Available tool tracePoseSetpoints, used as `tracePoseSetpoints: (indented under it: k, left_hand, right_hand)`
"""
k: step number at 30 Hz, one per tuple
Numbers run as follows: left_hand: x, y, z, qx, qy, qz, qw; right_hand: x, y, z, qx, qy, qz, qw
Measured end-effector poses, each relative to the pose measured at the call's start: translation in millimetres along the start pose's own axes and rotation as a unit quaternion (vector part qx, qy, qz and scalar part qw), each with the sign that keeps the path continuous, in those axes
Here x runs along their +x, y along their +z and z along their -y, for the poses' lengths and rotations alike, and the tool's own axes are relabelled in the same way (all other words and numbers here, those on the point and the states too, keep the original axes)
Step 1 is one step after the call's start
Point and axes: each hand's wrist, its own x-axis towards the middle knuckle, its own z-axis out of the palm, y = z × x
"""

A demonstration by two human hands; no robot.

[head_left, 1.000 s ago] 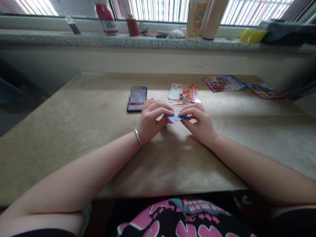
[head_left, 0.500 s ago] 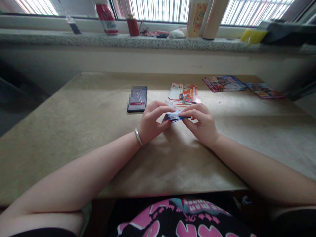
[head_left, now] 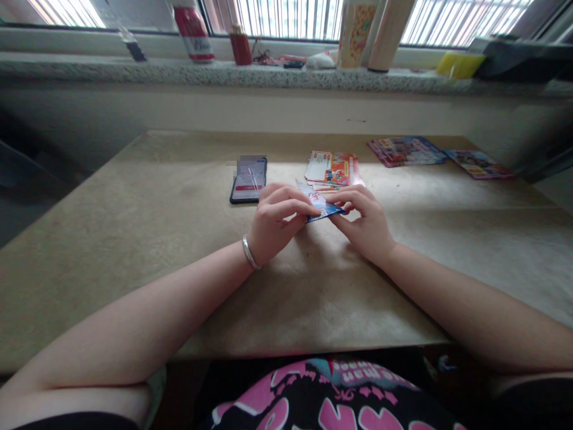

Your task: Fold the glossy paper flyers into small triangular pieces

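A small blue-and-white printed paper is held between both hands above the table; it looks folded, though I cannot make out its full shape. My left hand pinches its left edge, thumb underneath and fingers on top. At the opposite edge, my right hand grips it between thumb and fingers. Just behind the hands lies a stack of red, orange and white printed cards, partly covered by them. A dark-framed phone with a lit screen rests beside my left hand.
Farther right on the beige table are a pile of colourful printed packets and another flat printed packet. The stone windowsill behind carries a red-and-white bottle, a red jar, tall containers and a yellow item.
The paper has turned flatter between my fingers, so more of its blue-and-white face shows and its underside is no longer visible. My left fingers have shifted along its near edge.
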Motion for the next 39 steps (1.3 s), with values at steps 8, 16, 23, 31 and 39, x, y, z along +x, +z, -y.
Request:
tracePoseSetpoints:
  k: [8, 16, 23, 31, 39]
  left_hand:
    - [-1.4, 3.5, 1.2, -0.082, -0.054, -0.01, 0.995]
    - [-4.3, 6.8, 3.9, -0.142, -0.093, -0.004, 0.985]
    - [-2.8, 3.7, 0.5, -0.113, -0.07, 0.005, 0.991]
    - [-4.3, 4.9, 1.5, -0.127, -0.091, -0.005, 0.988]
    - [-5.7, 5.9, 4.0, -0.149, -0.11, -0.015, 0.983]
  right_hand:
    - [3.2, -8.1, 5.6, -0.094, -0.094, -0.078, 0.988]
    - [3.0, -7.7, 6.1, -0.068, -0.095, -0.015, 0.993]
    - [6.3, -10.1, 8.9, -0.072, -0.097, -0.044, 0.992]
    - [5.2, -10.6, 8.6, -0.06, -0.079, -0.039, 0.994]
    - [5.2, -10.5, 8.2, -0.038, -0.105, -0.02, 0.993]
